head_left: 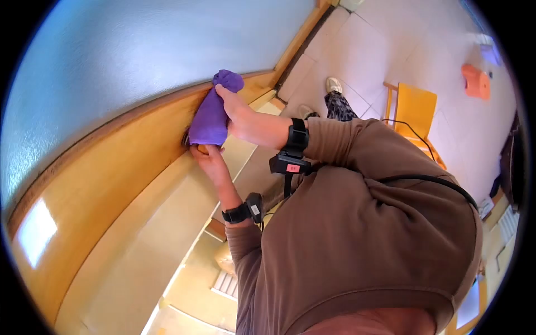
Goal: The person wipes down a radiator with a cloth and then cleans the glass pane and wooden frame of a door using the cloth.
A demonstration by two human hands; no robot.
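Note:
A purple cloth [209,120], bunched at its top end and smooth lower down, is held up against the wooden edge of a panel. My right hand [237,111] is closed around its upper part, thumb lying across the front. At its lower end my left hand [209,159] grips the hem, with the fingers curled and partly hidden under the fabric. Something dark shows beside the cloth's lower left edge, too small to make out. Both wrists wear black straps with small devices.
A frosted glass pane [139,61] in a wooden frame [123,134] fills the left side, with a pale ledge [145,223] below. On the tiled floor [368,44] stand a yellow wooden chair [416,109] and an orange stool [475,82]. A black cable runs along my right side.

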